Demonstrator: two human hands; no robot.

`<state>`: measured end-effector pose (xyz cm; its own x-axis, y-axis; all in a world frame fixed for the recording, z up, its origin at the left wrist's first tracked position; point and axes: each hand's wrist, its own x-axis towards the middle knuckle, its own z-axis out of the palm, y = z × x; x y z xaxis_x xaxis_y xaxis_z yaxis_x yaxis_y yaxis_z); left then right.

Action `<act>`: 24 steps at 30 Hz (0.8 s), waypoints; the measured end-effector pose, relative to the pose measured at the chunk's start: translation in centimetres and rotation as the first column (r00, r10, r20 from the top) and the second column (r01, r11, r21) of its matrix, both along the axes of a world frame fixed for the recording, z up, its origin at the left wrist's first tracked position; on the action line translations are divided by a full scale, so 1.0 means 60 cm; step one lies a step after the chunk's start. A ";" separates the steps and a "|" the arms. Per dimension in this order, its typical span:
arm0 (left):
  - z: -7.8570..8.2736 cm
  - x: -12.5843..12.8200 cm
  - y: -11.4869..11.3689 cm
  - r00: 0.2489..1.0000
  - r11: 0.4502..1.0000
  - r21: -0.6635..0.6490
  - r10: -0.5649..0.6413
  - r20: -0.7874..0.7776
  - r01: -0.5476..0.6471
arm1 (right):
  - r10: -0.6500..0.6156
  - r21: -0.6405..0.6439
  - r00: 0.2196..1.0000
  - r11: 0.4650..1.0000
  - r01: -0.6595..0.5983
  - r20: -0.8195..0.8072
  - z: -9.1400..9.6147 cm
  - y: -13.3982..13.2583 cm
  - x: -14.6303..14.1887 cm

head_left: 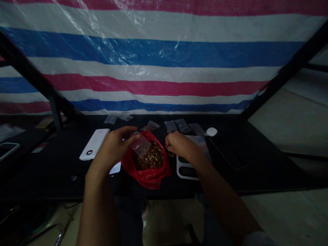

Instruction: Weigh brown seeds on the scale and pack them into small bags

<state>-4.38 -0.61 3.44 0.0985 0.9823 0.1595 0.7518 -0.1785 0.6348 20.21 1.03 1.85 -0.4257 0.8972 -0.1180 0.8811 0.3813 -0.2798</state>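
Note:
My left hand (116, 141) pinches a small clear plastic bag (141, 146) by its edge. The little bag hangs over an opened red plastic bag (151, 179), which is filled with small brown pieces, like seeds or nuts (151, 158). To the right, my right hand (179, 144) is closed with its fingertips together, between the red bag and a white digital scale (188, 173). Whatever those fingers hold, if anything, is hidden. A few brown pieces (171, 154) lie on the table just below them. My right hand and forearm partly cover the scale.
Several small clear bags (182, 125) lie along the back of the black table (261, 164); one bag (151, 126) has brown contents. A white box-like device (94, 144) stands left, a dark phone (227, 152) and white round object (211, 132) right. Striped sheeting (164, 54) hangs behind.

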 end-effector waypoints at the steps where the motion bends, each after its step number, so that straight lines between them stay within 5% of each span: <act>1: 0.000 0.000 0.000 1.000 1.000 0.001 0.003 -0.003 -0.003 | -0.012 0.023 1.000 1.000 0.012 -0.022 0.004 0.000 0.004; 4: 0.000 -0.001 0.000 1.000 1.000 0.006 0.010 0.005 -0.010 | -0.007 0.070 0.995 0.997 0.014 -0.099 0.018 -0.004 0.004; 12: 0.002 -0.019 -0.004 0.992 0.992 0.081 0.091 0.091 -0.098 | 0.260 0.177 0.905 0.961 -0.210 -0.336 0.005 -0.020 -0.056; 16: 0.005 -0.022 -0.007 0.989 0.990 0.106 0.083 0.122 -0.096 | 0.236 0.202 0.903 0.964 -0.172 -0.358 0.015 -0.014 -0.031; 21: 0.000 -0.014 -0.003 0.989 0.986 0.136 0.078 0.129 -0.095 | 0.051 0.069 0.998 0.997 -0.048 -0.040 0.023 -0.020 0.011; 24: -0.006 -0.012 0.001 0.987 0.989 0.130 0.057 0.147 -0.076 | 0.030 0.048 0.982 0.998 -0.039 0.185 0.020 -0.034 0.006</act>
<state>-5.10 -0.54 3.07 0.0004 0.9545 0.2983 0.6684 -0.2221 0.7099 20.58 -0.99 3.04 -0.4319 0.8891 -0.1517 0.9017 0.4220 -0.0940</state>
